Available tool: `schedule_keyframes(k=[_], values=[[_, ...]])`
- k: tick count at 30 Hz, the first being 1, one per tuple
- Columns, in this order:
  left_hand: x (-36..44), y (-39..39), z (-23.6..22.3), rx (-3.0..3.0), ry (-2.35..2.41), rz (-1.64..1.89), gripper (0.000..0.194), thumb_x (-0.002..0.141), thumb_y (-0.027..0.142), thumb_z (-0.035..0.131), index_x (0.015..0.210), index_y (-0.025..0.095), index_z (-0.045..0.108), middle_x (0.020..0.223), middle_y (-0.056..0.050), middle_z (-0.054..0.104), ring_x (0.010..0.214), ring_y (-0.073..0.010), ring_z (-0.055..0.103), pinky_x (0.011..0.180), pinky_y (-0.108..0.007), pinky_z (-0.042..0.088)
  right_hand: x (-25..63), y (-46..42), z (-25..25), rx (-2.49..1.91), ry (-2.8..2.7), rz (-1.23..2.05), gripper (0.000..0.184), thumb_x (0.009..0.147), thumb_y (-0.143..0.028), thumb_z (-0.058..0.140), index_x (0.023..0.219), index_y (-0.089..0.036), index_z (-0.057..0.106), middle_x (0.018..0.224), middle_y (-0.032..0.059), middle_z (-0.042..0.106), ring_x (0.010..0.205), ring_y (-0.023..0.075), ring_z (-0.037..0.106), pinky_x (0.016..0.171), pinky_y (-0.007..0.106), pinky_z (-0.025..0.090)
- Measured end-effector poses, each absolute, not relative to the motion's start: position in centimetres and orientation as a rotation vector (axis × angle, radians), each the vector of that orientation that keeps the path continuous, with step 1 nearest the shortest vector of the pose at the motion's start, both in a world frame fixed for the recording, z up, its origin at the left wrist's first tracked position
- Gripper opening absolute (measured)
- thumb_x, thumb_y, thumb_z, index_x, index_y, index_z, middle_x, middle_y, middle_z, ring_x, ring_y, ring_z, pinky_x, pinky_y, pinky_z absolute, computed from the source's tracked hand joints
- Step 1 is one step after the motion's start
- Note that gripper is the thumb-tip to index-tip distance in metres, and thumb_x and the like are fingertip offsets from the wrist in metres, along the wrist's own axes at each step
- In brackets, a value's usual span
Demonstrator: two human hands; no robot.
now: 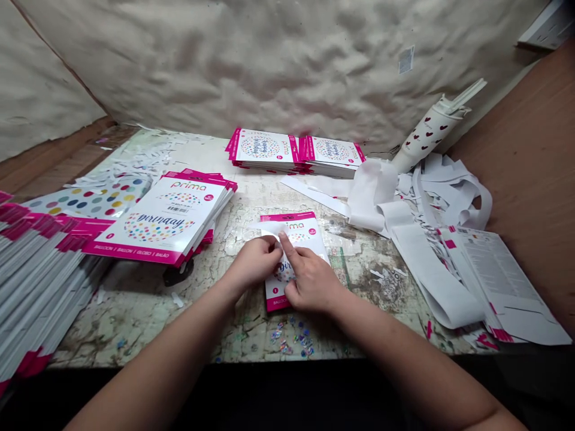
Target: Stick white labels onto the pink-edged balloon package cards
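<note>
Okay: both hands on one packet, centre of the table

Your left hand (254, 263) sits at the packet's upper-left edge, fingers curled and closed, apparently pinching a white strip (268, 230) of paper, though the exact pinch is partly hidden. Your right hand (312, 281) is partly open and lies across the packet's right half, index finger down on the strip, thumb low on the face. Can't tell if it's gripping or just pressing.

The balloon packet (305, 233) lies flat, just in front of you, between both hands. Long axis runs away from you, slightly tilted, with the pink top edge on the far side. Your right hand is nearer its lower half; your left is at its upper-left side.

Around it: coloured glitter bits (291, 338) sit on the worn table (112, 326), nearer you. To the left are a fanned stack of packets (157, 221), a polka-dot sheet (85, 200) and a tall pink-edged stack (40, 281). Two stacks (291, 149) sit on the far side. To the right are loose white paper strips (431, 269), a printed sheet (498, 281) and a heart-print paper tube (431, 134).
</note>
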State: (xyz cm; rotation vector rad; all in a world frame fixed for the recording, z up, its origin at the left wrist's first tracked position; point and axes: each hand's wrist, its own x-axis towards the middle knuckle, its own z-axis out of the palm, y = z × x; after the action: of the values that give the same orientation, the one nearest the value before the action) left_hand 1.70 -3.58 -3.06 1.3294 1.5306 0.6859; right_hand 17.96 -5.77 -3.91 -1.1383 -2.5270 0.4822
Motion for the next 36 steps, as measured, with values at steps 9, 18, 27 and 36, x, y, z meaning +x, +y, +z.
schedule_keyframes(k=[9,18,27,36], values=[[2.2,-2.9,-3.1,1.508,1.610,0.547,0.015,0.068,0.029,0.050,0.056,0.021,0.052,0.043,0.001,0.054,0.042,-0.0156,0.051,0.042,-0.024,0.032,22.0,-4.2,-4.2,-1.040,-2.566,0.649,0.085,0.073,-0.017,0.042,0.148,-0.016,0.004,0.123,0.0093,0.056,0.110,0.0237,0.051,0.094,0.039,0.043],[3.0,-1.6,-2.9,1.730,1.694,0.443,0.015,0.065,0.025,0.050,0.050,0.022,0.052,0.053,-0.002,0.058,0.055,-0.0196,0.054,0.053,-0.028,0.036,21.8,-4.2,-4.9,-0.980,-2.598,0.599,0.086,0.069,-0.018,0.044,0.147,-0.013,0.011,0.135,0.0134,0.047,0.117,0.0257,0.048,0.099,0.043,0.040],[3.0,-1.7,-2.1,1.899,1.507,0.231,0.024,0.070,0.023,0.042,0.073,0.020,0.066,0.075,-0.002,0.069,0.070,-0.0193,0.061,0.064,-0.027,0.044,22.4,-3.9,-4.6,-1.070,-2.491,0.807,0.088,0.068,-0.018,0.042,0.148,-0.018,0.006,0.130,0.0075,0.054,0.114,0.0242,0.052,0.096,0.041,0.043],[3.1,-4.7,-3.0,2.023,1.712,0.357,0.035,0.082,0.027,0.040,0.105,0.015,0.063,0.109,-0.011,0.065,0.103,-0.0244,0.058,0.092,-0.036,0.043,21.7,-4.8,-5.2,-1.080,-2.520,0.599,0.087,0.067,-0.017,0.044,0.147,-0.019,0.010,0.131,0.0059,0.053,0.113,0.0242,0.052,0.104,0.043,0.036]])
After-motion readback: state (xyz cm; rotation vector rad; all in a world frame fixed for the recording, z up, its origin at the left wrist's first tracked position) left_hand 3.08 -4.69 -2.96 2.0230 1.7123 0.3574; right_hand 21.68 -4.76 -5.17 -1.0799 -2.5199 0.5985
